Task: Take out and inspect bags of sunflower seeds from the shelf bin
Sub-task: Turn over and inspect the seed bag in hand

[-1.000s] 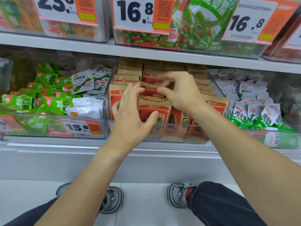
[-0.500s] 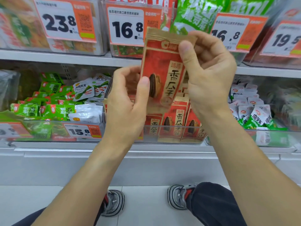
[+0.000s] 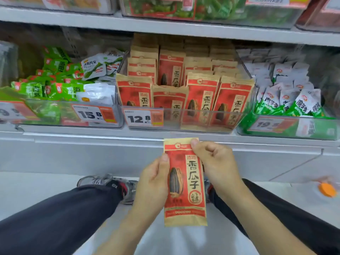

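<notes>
A red and tan bag of sunflower seeds (image 3: pixel 185 183) hangs upright in front of me, below the shelf edge, its printed face toward the camera. My left hand (image 3: pixel 154 183) grips its left edge with the thumb on the front. My right hand (image 3: pixel 215 162) pinches its top right corner. Behind it, the clear shelf bin (image 3: pixel 202 120) in the middle of the shelf holds several more such bags (image 3: pixel 202 94) standing in rows, with a 12.8 price tag on its front.
A bin of green snack packs (image 3: pixel 55 87) stands to the left, a bin of white and green packs (image 3: pixel 287 96) to the right. Another shelf (image 3: pixel 165 24) runs above. My legs and shoes (image 3: pixel 110 184) are on the pale floor; an orange object (image 3: pixel 326 189) lies at right.
Both hands pulled one bag out of the bin, raised it in front of the upper shelf, then brought it down below the shelf edge toward me.
</notes>
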`<move>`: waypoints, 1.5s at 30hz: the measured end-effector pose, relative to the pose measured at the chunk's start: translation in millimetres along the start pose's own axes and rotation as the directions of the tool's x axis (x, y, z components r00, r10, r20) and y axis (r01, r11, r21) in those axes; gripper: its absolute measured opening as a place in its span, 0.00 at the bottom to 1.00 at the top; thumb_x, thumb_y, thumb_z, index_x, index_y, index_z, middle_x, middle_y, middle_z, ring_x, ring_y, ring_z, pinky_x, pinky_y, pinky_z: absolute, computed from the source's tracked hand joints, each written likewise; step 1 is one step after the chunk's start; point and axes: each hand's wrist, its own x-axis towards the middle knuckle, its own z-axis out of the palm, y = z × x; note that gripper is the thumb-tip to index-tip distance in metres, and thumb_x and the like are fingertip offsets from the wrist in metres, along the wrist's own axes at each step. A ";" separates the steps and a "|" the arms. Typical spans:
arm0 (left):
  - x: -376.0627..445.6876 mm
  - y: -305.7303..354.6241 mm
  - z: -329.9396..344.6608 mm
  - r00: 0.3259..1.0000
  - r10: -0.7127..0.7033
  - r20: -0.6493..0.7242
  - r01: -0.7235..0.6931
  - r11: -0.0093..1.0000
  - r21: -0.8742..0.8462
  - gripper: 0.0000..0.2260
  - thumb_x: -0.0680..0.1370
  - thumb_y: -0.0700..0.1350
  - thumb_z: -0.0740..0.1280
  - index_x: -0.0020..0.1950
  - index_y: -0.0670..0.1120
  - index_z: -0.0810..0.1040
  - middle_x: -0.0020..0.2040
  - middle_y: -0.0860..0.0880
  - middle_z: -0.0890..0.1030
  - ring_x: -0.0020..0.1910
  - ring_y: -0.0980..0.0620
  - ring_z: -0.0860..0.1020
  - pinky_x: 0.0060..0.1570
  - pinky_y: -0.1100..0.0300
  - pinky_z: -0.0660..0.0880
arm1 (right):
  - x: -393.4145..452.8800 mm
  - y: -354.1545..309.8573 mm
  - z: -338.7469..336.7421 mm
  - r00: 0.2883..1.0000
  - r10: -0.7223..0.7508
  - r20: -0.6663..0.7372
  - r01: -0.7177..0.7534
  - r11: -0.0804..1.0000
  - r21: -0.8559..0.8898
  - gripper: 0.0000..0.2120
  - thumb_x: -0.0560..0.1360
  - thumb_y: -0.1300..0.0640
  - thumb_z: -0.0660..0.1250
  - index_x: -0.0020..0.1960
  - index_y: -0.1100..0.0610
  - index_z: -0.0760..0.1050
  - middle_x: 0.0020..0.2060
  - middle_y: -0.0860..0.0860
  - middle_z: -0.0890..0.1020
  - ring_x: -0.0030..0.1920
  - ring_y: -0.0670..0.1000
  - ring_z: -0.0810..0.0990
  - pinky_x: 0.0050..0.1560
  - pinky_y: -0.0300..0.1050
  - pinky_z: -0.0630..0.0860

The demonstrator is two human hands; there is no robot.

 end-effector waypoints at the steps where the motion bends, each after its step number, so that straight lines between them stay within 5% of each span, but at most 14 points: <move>1: -8.9 -13.8 0.0 0.999 -0.048 0.016 0.048 0.999 -0.005 0.25 0.80 0.61 0.59 0.48 0.39 0.81 0.42 0.36 0.84 0.37 0.45 0.82 0.45 0.44 0.80 | -4.0 12.3 -3.8 1.000 0.028 0.008 -0.028 0.999 -0.045 0.16 0.79 0.50 0.69 0.42 0.62 0.82 0.35 0.56 0.87 0.35 0.53 0.86 0.36 0.41 0.80; 4: -34.5 -44.4 1.3 0.975 -0.197 0.105 0.200 0.980 -0.013 0.23 0.75 0.59 0.61 0.52 0.40 0.79 0.39 0.39 0.84 0.36 0.47 0.82 0.39 0.50 0.78 | -15.2 43.0 -13.2 0.994 0.108 -0.024 -0.110 0.986 -0.123 0.16 0.79 0.49 0.69 0.44 0.62 0.82 0.35 0.55 0.87 0.37 0.56 0.87 0.39 0.45 0.82; 9: -53.3 -80.3 -4.9 0.925 -0.347 0.158 0.343 0.938 0.047 0.18 0.75 0.55 0.66 0.57 0.44 0.79 0.43 0.42 0.87 0.41 0.45 0.86 0.44 0.49 0.82 | -33.5 82.5 -22.8 0.979 0.202 0.028 -0.191 0.957 -0.219 0.15 0.80 0.50 0.67 0.45 0.61 0.82 0.37 0.53 0.87 0.39 0.54 0.88 0.48 0.55 0.85; 12: -52.0 -91.7 -5.9 0.917 -0.388 0.089 0.384 0.922 0.055 0.20 0.74 0.55 0.66 0.58 0.43 0.79 0.46 0.42 0.87 0.45 0.43 0.86 0.48 0.49 0.83 | -32.8 84.5 -38.2 0.884 0.393 0.252 -0.327 0.907 -0.265 0.09 0.79 0.52 0.69 0.55 0.56 0.80 0.44 0.53 0.88 0.44 0.53 0.88 0.47 0.56 0.85; 14: -50.8 -95.7 -5.7 0.908 -0.416 0.049 0.415 0.909 0.038 0.20 0.74 0.56 0.66 0.59 0.43 0.79 0.47 0.42 0.87 0.46 0.42 0.86 0.53 0.42 0.82 | -31.6 84.7 -48.1 0.784 0.500 0.367 -0.393 0.858 -0.331 0.13 0.77 0.53 0.72 0.60 0.52 0.78 0.47 0.53 0.87 0.46 0.55 0.88 0.45 0.54 0.86; 16: -50.7 -97.8 -6.8 0.879 -0.473 0.062 0.473 0.881 0.013 0.21 0.75 0.55 0.66 0.60 0.43 0.79 0.48 0.41 0.87 0.47 0.41 0.86 0.55 0.41 0.81 | -33.4 87.7 -51.7 0.731 0.552 0.401 -0.424 0.828 -0.366 0.16 0.76 0.53 0.73 0.63 0.51 0.76 0.47 0.54 0.87 0.46 0.57 0.88 0.43 0.53 0.85; 21: -54.1 -102.1 -13.7 0.773 -0.616 0.153 0.626 0.779 -0.026 0.22 0.72 0.50 0.72 0.63 0.41 0.79 0.52 0.38 0.86 0.52 0.38 0.85 0.59 0.40 0.79 | -45.8 105.6 -51.2 0.726 0.575 0.377 -0.460 0.814 -0.355 0.18 0.77 0.53 0.73 0.65 0.53 0.75 0.47 0.56 0.87 0.44 0.60 0.87 0.46 0.60 0.85; 26: -53.4 -108.0 -16.0 0.729 -0.672 0.134 0.681 0.732 -0.036 0.20 0.73 0.49 0.72 0.61 0.39 0.80 0.51 0.39 0.86 0.51 0.40 0.85 0.57 0.43 0.81 | -51.7 114.5 -50.2 0.606 0.648 0.462 -0.586 0.756 -0.292 0.27 0.71 0.57 0.79 0.67 0.53 0.73 0.51 0.58 0.86 0.48 0.62 0.87 0.44 0.54 0.85; 33: -50.3 -103.2 -20.2 0.781 -0.584 0.222 0.596 0.803 0.014 0.22 0.73 0.46 0.74 0.66 0.42 0.75 0.53 0.39 0.86 0.52 0.38 0.85 0.54 0.42 0.81 | -40.6 117.2 -56.1 0.673 0.568 0.474 -0.475 0.823 -0.313 0.34 0.68 0.59 0.80 0.71 0.49 0.72 0.54 0.58 0.85 0.50 0.60 0.87 0.45 0.56 0.85; 37: -52.0 -107.4 -17.2 0.851 -0.506 0.138 0.490 0.861 0.134 0.16 0.77 0.39 0.73 0.64 0.46 0.75 0.50 0.44 0.87 0.47 0.41 0.86 0.50 0.40 0.82 | -37.6 117.6 -57.3 0.679 0.540 0.497 -0.346 0.833 -0.433 0.43 0.69 0.63 0.81 0.75 0.43 0.63 0.57 0.52 0.82 0.50 0.57 0.87 0.51 0.59 0.84; 42: -51.2 -108.5 -17.7 0.869 -0.478 0.125 0.451 0.871 0.193 0.18 0.76 0.43 0.74 0.63 0.49 0.73 0.51 0.47 0.87 0.44 0.44 0.87 0.43 0.47 0.82 | -37.8 121.0 -56.7 0.638 0.553 0.536 -0.218 0.797 -0.563 0.50 0.69 0.64 0.80 0.77 0.37 0.55 0.59 0.47 0.78 0.52 0.52 0.86 0.54 0.55 0.84; 45: -50.0 -114.4 -21.3 0.907 -0.418 0.057 0.377 0.864 0.334 0.17 0.77 0.44 0.74 0.61 0.53 0.72 0.52 0.51 0.86 0.44 0.51 0.86 0.47 0.48 0.84 | -40.9 125.5 -51.1 0.722 0.518 0.458 -0.190 0.785 -0.590 0.46 0.72 0.54 0.79 0.79 0.38 0.54 0.60 0.43 0.75 0.54 0.46 0.83 0.56 0.48 0.83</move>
